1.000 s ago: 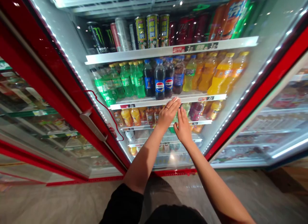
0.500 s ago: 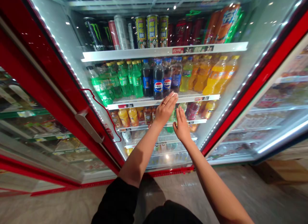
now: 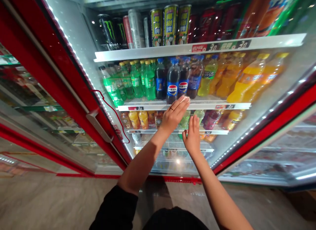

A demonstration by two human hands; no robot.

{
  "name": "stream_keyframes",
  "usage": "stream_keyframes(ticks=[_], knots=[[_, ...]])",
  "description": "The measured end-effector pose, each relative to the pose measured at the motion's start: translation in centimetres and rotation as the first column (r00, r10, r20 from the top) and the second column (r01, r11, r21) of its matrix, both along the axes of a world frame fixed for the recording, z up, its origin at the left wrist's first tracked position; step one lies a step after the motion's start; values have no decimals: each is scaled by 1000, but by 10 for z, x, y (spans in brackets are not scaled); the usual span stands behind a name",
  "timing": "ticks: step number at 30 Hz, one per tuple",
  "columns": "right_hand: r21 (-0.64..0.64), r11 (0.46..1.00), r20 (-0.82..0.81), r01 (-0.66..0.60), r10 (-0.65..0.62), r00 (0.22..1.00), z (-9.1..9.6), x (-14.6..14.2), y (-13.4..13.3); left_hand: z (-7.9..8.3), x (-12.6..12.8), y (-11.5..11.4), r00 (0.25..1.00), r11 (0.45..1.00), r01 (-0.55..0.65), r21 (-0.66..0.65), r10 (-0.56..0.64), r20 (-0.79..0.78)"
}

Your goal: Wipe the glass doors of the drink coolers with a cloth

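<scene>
My left hand point(image 3: 174, 114) lies flat against the glass door point(image 3: 172, 147) of a red-framed drinks cooler. A ring sits on one finger, and the fingertips press the glass just below a blue Pepsi bottle point(image 3: 172, 81). Lower and to the right, my right hand point(image 3: 192, 136) rests upright on the same glass, fingers spread, in front of the third shelf. Neither hand holds anything. Green soda bottles point(image 3: 143, 80) stand left of the Pepsi, and orange soda bottles point(image 3: 247, 80) stand to its right.
A silver door handle point(image 3: 96, 128) sits on the red door frame point(image 3: 49, 58), with a red cord point(image 3: 111, 111) looped beside it. Tall cans fill the top shelf point(image 3: 197, 47). Neighbouring cooler doors stand at both sides, above a polished stone floor point(image 3: 61, 197). My black sleeve shows below.
The view has moved closer and tilted, so the shelves look larger and slope differently. Both hands stay flat on the glass at about the same spot.
</scene>
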State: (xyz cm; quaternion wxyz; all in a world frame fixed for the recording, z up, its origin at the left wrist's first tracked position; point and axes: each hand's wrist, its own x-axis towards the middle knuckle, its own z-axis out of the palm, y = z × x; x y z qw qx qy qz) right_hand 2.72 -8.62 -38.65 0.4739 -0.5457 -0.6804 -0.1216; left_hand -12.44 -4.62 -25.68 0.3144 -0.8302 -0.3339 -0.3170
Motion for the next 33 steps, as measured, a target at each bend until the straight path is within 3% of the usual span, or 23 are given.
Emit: stream_keyframes(ticks=[3, 8, 11, 15, 18, 24, 27, 30, 33], knots=[[-2, 1000, 37, 3, -3, 999, 1, 6, -1, -10, 6, 0, 996, 997, 64, 32, -62, -64], [-16, 1000, 68, -18, 19, 998, 3, 14, -4, -37, -19, 0, 987, 977, 163, 141, -160, -28], [1, 1000, 53, -24, 24, 998, 4, 12, -5, -36, -19, 0, 989, 982, 138, 132, -145, 42], [9, 1000, 34, -21, 21, 999, 5, 7, -6, -30, 4, 4, 981, 996, 68, 50, -76, 180], [5, 1000, 48, -21, 21, 999, 7, 7, -7, -39, 9, 5, 983, 996, 81, 41, -86, 163], [26, 999, 63, 26, -28, 998, 15, 2, -12, -64, -40, -3, 978, 976, 203, 80, -206, 39], [54, 996, 25, 73, -75, 997, 20, -9, -13, -52, -51, -1, 966, 974, 202, 105, -216, 140], [79, 990, -29, 117, -115, 993, 25, -23, -13, -31, -44, 4, 953, 991, 112, 74, -128, 273], [109, 987, -37, 120, -116, 993, 29, -34, -12, -23, -41, 5, 975, 995, 91, 27, -95, 201]])
